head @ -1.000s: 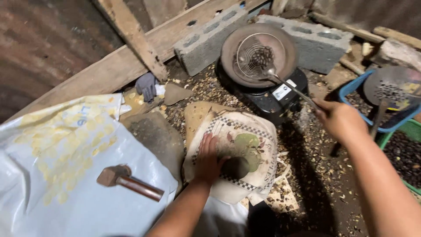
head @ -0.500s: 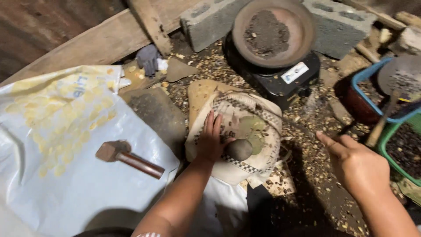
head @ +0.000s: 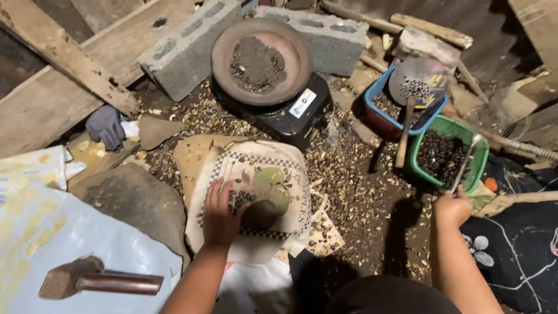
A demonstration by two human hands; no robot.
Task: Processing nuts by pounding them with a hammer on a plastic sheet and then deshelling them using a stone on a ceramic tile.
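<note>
The left hand (head: 221,214) lies flat and open, fingers spread, on a printed sack cloth (head: 256,197) draped over a rock on the dirt floor (head: 360,197); the cloth is off-white with a black-and-white chequered border and a faded green and brown leaf design. Just beside the thumb sits a round, dark grey stone (head: 260,215), smooth and fist-shaped, touching the hand on its right side. A small heap of dark brown roasted beans (head: 239,199) lies on the cloth between the fingers and the stone. The right hand (head: 452,206) is closed around the thin metal handle of a wire skimmer (head: 467,163), whose shaft runs up over a green plastic basket (head: 446,157) full of dark beans; the skimmer's far end is hard to make out. Behind it a blue tub (head: 401,107) holds a round perforated metal scoop (head: 419,84) with a wooden handle. At the top, a shallow, rusty round pan (head: 261,61) with dark residue sits on a black stove (head: 285,110), backed by grey concrete blocks (head: 186,49). Pale husks cover the floor around the cloth. At lower left a hammer (head: 99,281) lies on a white plastic sack (head: 70,244), and a grey glove (head: 106,125) lies near the wooden planks (head: 52,87).
</note>
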